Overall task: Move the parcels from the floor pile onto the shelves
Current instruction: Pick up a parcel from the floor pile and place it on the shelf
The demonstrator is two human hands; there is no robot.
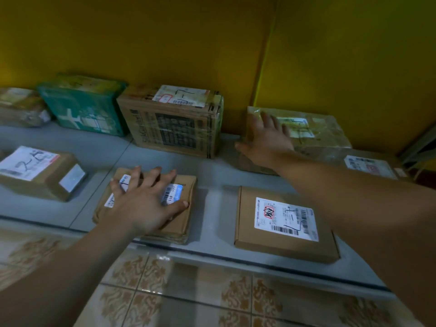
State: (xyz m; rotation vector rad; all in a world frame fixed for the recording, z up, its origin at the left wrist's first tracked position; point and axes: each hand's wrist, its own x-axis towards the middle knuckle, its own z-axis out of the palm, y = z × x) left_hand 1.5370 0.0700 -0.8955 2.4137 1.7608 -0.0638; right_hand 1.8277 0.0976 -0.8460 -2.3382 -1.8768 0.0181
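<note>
Under both your hands the grey shelf [219, 175] is carrying the parcels. Beyond your left hand [146, 204] a big printed carton [174, 128] is sitting. Your right hand [269, 142], fingers straight and spread, is touching the tape-wrapped parcel [325, 138]. Beside that wrist a flat mailer box [285, 220] is lying. Your left hand's resting wide open on the flat brown parcel [177, 228].

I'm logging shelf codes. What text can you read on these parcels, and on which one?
"661" and "B11": label on the brown parcel under the left hand.
Handwritten, seemingly "1-7": top label on the tall carton.
Labels on the flat box, the left box and the taped parcel by the right hand: too blurred to read.
</note>
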